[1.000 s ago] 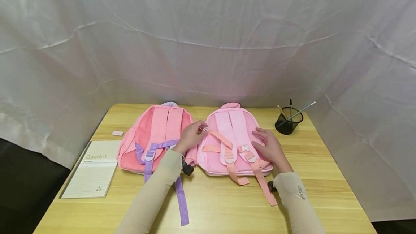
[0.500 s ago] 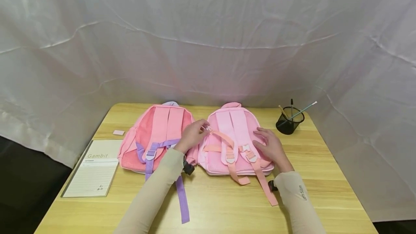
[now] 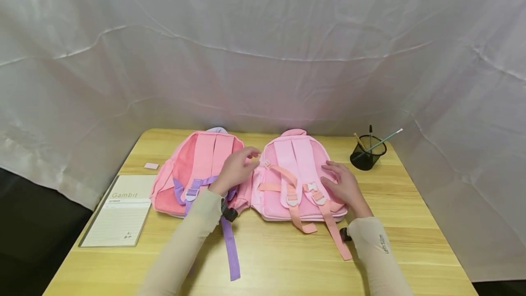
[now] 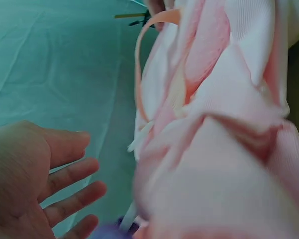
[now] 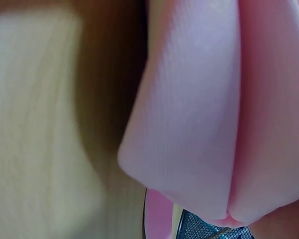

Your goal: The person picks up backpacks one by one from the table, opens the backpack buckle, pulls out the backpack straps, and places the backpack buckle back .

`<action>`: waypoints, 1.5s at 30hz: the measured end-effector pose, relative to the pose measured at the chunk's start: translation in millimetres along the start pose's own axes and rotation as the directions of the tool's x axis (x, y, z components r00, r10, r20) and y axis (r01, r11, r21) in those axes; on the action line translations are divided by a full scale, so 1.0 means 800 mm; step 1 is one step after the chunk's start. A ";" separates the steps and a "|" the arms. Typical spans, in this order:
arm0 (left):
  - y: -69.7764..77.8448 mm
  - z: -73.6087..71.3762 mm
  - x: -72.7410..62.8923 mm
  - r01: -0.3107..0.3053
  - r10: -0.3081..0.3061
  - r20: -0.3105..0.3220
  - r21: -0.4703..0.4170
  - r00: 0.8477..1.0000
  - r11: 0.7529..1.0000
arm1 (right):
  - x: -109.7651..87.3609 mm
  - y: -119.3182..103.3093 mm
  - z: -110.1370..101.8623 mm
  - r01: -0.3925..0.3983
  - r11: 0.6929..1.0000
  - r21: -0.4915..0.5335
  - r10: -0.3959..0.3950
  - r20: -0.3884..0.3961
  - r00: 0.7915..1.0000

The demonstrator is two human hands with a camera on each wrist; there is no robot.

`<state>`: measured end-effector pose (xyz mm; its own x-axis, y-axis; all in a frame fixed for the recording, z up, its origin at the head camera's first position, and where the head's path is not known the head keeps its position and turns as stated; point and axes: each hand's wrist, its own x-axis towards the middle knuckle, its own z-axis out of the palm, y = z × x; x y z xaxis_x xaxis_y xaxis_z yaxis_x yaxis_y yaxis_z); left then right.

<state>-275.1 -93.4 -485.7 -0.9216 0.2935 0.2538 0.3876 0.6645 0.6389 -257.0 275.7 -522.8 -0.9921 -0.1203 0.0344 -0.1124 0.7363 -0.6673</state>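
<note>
Two backpacks lie side by side with their strap sides up: a light pink backpack [image 3: 318,154] on the right and a coral pink backpack [image 3: 222,147] on the left. My left hand [image 3: 238,168] hovers over the gap between them. Its fingers are spread and hold nothing in the left wrist view. Just beyond its fingertips, a white buckle piece [image 3: 267,165] sits at the end of an orange strap [image 3: 285,173]. Another white buckle piece [image 3: 312,186] rests lower on the light pink backpack. My right hand [image 3: 344,186] rests on that backpack's right side, fingers extended.
A black mesh pen cup [image 3: 365,156] with several pens stands at the back right. On the left lie a notebook [image 3: 123,223] and a small pink eraser [image 3: 151,166]. A purple strap [image 3: 231,252] trails toward the table's front.
My left hand has let go of the orange strap's buckle piece and drawn back left, its fingers opening. The right hand stays in place on the light pink backpack.
</note>
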 end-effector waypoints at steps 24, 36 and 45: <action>-0.106 -0.082 -0.111 0.090 -0.086 -0.051 0.086 0.995 0.992 | -0.002 -0.004 0.002 0.028 1.000 -0.004 -0.028 -0.007 1.000; -0.078 -0.152 -0.099 -0.013 0.032 -0.058 0.304 0.998 0.953 | -0.024 -0.033 -0.063 0.196 0.966 -0.166 -0.208 -0.058 0.976; -0.047 -0.216 -0.090 -0.101 0.269 -0.203 0.592 0.942 0.799 | -0.038 -0.070 -0.114 0.358 0.867 -0.345 -0.443 -0.207 0.872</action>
<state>-226.6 -258.0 -402.3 -0.7675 0.3158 0.5579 0.4138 0.9087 0.0549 -225.7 298.7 -419.0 -0.8272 -0.2931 0.4795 -0.4719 0.8255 -0.3096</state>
